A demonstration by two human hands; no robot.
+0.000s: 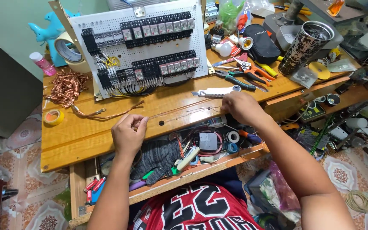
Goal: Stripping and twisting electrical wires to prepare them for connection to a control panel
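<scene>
My left hand (127,134) pinches one end of a thin bare copper wire (179,113) at the front edge of the wooden workbench (75,136). Farther right, my right hand (241,107) grips the wire's other end, so the strand runs stretched between both hands. A second copper strand (107,114) lies on the bench just left of my left hand. Just beyond my right hand lies a white utility knife (216,91). Behind the wire leans a white perforated panel (143,47) carrying rows of black relays and wiring.
Twisted copper scraps (67,85) pile at the left, with tape rolls (53,117) nearby. Pliers and cutters (245,72) lie right of the panel beside a patterned metal tumbler (305,47). An open drawer (192,149) under the bench holds a grey glove, tape and tools.
</scene>
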